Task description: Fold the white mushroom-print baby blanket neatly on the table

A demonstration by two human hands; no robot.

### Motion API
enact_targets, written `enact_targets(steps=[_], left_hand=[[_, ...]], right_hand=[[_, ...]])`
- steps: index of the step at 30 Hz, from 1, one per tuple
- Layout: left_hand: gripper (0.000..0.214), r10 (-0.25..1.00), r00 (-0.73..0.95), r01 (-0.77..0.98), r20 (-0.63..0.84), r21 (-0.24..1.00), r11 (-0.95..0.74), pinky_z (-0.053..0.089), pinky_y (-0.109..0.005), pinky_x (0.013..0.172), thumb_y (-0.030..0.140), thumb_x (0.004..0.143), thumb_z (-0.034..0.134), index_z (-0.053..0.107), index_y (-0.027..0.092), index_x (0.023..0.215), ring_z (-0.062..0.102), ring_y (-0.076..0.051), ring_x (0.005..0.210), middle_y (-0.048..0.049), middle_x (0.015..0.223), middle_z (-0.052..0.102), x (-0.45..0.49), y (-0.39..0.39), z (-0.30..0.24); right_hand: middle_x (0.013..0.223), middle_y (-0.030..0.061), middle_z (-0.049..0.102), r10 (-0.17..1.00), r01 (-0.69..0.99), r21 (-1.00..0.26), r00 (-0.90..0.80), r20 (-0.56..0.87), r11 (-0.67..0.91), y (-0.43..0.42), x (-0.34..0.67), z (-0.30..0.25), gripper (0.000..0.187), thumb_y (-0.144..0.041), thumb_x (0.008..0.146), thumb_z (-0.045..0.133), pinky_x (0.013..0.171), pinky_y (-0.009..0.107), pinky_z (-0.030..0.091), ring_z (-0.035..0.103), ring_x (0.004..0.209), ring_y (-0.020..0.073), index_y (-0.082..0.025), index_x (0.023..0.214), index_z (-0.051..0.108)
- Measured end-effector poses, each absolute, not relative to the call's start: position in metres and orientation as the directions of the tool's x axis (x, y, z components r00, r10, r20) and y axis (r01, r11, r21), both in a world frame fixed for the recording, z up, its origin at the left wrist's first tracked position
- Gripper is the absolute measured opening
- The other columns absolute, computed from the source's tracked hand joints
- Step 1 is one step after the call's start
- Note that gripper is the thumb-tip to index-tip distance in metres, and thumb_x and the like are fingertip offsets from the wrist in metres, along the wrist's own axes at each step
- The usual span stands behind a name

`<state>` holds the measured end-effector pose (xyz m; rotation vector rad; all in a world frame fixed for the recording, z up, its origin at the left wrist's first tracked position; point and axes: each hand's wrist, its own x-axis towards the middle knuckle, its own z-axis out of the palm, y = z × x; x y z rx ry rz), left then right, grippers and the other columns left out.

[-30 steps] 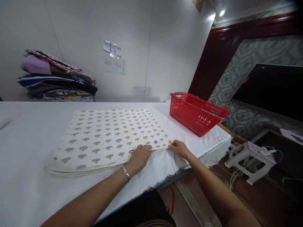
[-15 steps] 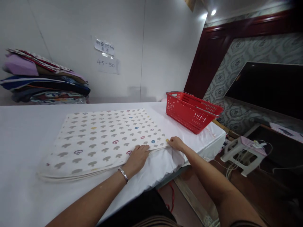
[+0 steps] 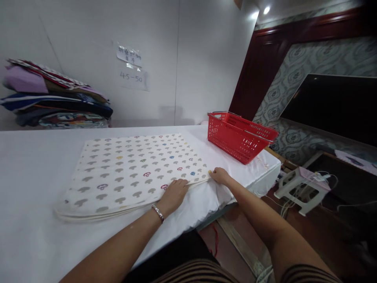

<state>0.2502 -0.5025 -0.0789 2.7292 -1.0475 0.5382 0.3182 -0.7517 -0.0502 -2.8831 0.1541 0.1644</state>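
A white folded cloth (image 3: 132,165) printed with grey mushrooms and a few coloured ones lies flat in several layers on the table. At its near right corner, my right hand (image 3: 219,175) pinches the fabric between thumb and fingers. My left hand (image 3: 174,193), with a silver bracelet at the wrist, grips the near edge a little to the left of that corner. Its fingers rest together on top of the cloth; the thumb is hidden.
The white-covered table (image 3: 26,173) carries a red plastic basket (image 3: 229,135) at the back right and a stack of folded fabrics (image 3: 55,96) at the back left. Paper signs (image 3: 131,76) hang on the wall. A stool (image 3: 304,184) with cables stands right of the table.
Both hands keep their places on the cloth's near edge. The cloth and hands appear shifted slightly right and up in the view, its left end most.
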Motion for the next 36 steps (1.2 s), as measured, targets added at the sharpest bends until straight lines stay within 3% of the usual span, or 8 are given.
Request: enact_targets(steps=[6,10,13,19,23,29,32,36], left_hand=[[0.023,-0.616,0.657,-0.688,0.435,0.01,-0.726,0.039,-0.033,0.081,0.009,0.087,0.04,0.061,0.016,0.092,0.049,-0.019,0.095,-0.0063,0.111,0.056,0.251,-0.502,-0.083],[0.023,-0.633,0.642,-0.693,0.433,-0.026,-0.721,0.038,-0.033,0.079,0.008,0.087,0.039,0.06,0.017,0.09,0.048,-0.019,0.098,-0.0062,0.114,0.054,0.25,-0.503,-0.079],[0.02,-0.66,0.625,-0.704,0.416,-0.065,-0.707,0.037,-0.034,0.079,0.008,0.086,0.041,0.06,0.016,0.084,0.047,-0.021,0.1,-0.0068,0.109,0.055,0.247,-0.503,-0.072],[0.02,-0.65,0.627,-0.714,0.43,-0.018,-0.7,0.035,-0.034,0.075,0.009,0.086,0.04,0.059,0.017,0.081,0.047,-0.02,0.091,-0.0056,0.095,0.056,0.243,-0.505,-0.066],[0.02,-0.642,0.655,-0.702,0.4,0.008,-0.712,0.035,-0.034,0.072,0.007,0.084,0.04,0.057,0.017,0.08,0.048,-0.019,0.08,-0.0047,0.084,0.054,0.242,-0.505,-0.07],[0.03,-0.64,0.667,-0.68,0.381,-0.039,-0.732,0.037,-0.033,0.07,0.002,0.082,0.036,0.051,0.019,0.102,0.049,-0.018,0.075,-0.0033,0.08,0.055,0.24,-0.506,-0.07],[0.035,-0.621,0.685,-0.655,0.381,-0.05,-0.754,0.038,-0.033,0.071,0.001,0.08,0.035,0.048,0.018,0.108,0.05,-0.018,0.074,-0.0034,0.078,0.056,0.24,-0.507,-0.072],[0.035,-0.584,0.709,-0.635,0.395,-0.003,-0.772,0.039,-0.033,0.073,0.004,0.082,0.035,0.047,0.017,0.112,0.052,-0.019,0.075,-0.0042,0.076,0.057,0.242,-0.507,-0.074]], right_hand=[[0.096,0.0123,0.066,-0.108,-0.127,-0.19,0.988,-0.111,-0.974,-0.744,0.309,-0.047,0.027,-0.036,0.083,0.047,0.062,0.025,0.036,0.06,0.086,0.0215,-0.015,0.087,0.064],[0.088,0.0101,0.067,-0.122,-0.143,-0.203,0.986,-0.114,-0.969,-0.746,0.309,-0.044,0.02,-0.028,0.08,0.051,0.059,0.023,0.036,0.06,0.079,0.018,-0.014,0.086,0.063],[0.073,0.0054,0.066,-0.125,-0.152,-0.23,0.984,-0.128,-0.961,-0.751,0.314,-0.042,0.019,-0.028,0.082,0.05,0.054,0.021,0.034,0.059,0.065,0.0137,-0.014,0.087,0.062],[0.088,0.0052,0.065,-0.12,-0.129,-0.218,0.991,-0.053,-0.967,-0.752,0.312,-0.045,0.018,-0.033,0.083,0.05,0.055,0.021,0.032,0.056,0.075,0.0145,-0.018,0.092,0.057],[0.084,0.0049,0.064,-0.098,-0.102,-0.177,0.995,-0.032,-0.979,-0.749,0.303,-0.049,0.015,-0.028,0.084,0.047,0.055,0.023,0.03,0.056,0.073,0.0154,-0.019,0.093,0.055],[0.088,0.0098,0.062,-0.027,-0.023,-0.097,0.999,0.033,-0.995,-0.744,0.286,-0.045,0.017,-0.025,0.089,0.041,0.066,0.026,0.035,0.056,0.083,0.0189,-0.016,0.092,0.055],[0.097,0.01,0.059,0.138,0.154,-0.105,0.979,0.149,-0.982,-0.737,0.275,-0.04,0.023,-0.025,0.092,0.035,0.078,0.027,0.036,0.051,0.095,0.0187,-0.017,0.089,0.056],[0.1,0.0085,0.058,0.6,0.668,-0.133,0.725,0.338,-0.732,-0.725,0.263,-0.046,0.019,-0.019,0.087,0.041,0.086,0.029,0.036,0.049,0.096,0.0175,-0.016,0.1,0.055]])
